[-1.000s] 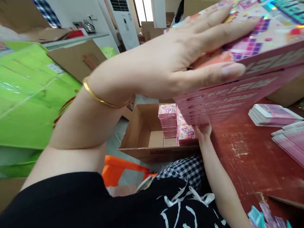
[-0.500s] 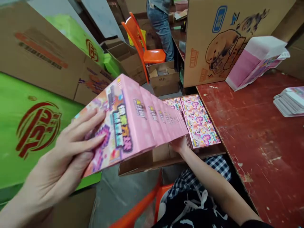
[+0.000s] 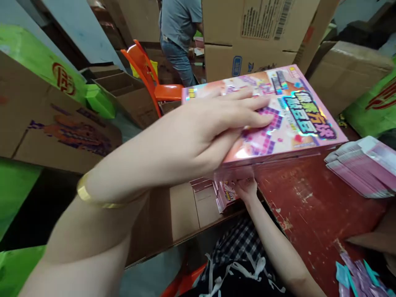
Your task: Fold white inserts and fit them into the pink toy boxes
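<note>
My left hand (image 3: pixel 213 128) lies with its fingers flat on top of a stack of flat pink toy boxes (image 3: pixel 293 119), pressing down on the printed top face. My right hand (image 3: pixel 246 189) reaches under the same stack from below and supports it; its fingers are mostly hidden beneath the boxes. The stack hangs above the edge of a red table (image 3: pixel 315 210) and over an open cardboard carton (image 3: pixel 185 210) on the floor. More pink boxes (image 3: pixel 227 194) show inside that carton. A gold bangle (image 3: pixel 89 198) circles my left wrist.
Flattened pink boxes (image 3: pixel 361 165) lie stacked on the table at the right. Large brown cartons (image 3: pixel 266 33) stand behind it. An orange chair (image 3: pixel 148 78) and a person in a grey shirt (image 3: pixel 179 24) are at the back. Green packs (image 3: pixel 43 62) and cartons fill the left.
The stack has swung from a tilted, fanned position at the left to a level one above the table edge. My left hand went from the stack's end to its top.
</note>
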A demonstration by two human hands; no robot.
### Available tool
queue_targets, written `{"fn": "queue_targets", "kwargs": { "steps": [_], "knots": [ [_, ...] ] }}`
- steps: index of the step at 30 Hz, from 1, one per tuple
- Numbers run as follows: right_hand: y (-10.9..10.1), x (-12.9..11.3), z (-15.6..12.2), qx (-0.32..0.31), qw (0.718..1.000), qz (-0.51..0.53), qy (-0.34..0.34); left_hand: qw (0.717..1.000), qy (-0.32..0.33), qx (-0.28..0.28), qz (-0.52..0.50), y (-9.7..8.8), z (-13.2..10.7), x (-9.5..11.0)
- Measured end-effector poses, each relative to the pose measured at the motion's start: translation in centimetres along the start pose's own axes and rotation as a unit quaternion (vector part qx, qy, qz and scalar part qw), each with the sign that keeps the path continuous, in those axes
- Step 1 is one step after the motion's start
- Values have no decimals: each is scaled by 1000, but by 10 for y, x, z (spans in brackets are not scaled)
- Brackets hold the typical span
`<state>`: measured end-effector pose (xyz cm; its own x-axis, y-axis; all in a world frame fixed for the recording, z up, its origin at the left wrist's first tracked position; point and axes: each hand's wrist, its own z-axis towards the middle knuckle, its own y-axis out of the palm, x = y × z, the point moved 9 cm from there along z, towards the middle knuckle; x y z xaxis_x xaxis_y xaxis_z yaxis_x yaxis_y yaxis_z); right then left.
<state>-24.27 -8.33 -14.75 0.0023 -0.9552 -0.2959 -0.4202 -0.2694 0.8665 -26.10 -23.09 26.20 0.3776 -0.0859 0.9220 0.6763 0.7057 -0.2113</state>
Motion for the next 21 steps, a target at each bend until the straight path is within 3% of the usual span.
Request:
{"fn": "queue_targets", "kwargs": {
  "steps": [2, 4, 6, 10, 13, 16, 19, 21],
  "knots": [
    [-15, -32, -18, 23, 999, 9, -24, 999, 29, -35, 21, 36, 45, 1],
    [-31, -56, -35, 37, 998, 11, -44, 996, 80, -27, -27, 59, 89, -12],
    [-46, -75, -49, 43, 997, 9, -70, 988, 139, -74, 4, 92, 124, -30],
    [-77, -94, -68, 68, 992, 7, -110, 945, 193, -213, 157, 162, 156, -59],
    [-90, -95, -76, 106, 989, 18, -97, 939, 172, -229, 190, 183, 163, -62],
    [-90, -95, -94, 173, 984, 12, -41, 942, 153, -233, 186, 195, 161, -57],
    [-81, -107, -141, 229, 972, -51, 9, 951, 138, -204, 185, 202, 157, -54],
    [-72, -141, -186, 233, 963, -116, -73, 966, 135, -143, 168, 197, 155, -54]
  ]
}}
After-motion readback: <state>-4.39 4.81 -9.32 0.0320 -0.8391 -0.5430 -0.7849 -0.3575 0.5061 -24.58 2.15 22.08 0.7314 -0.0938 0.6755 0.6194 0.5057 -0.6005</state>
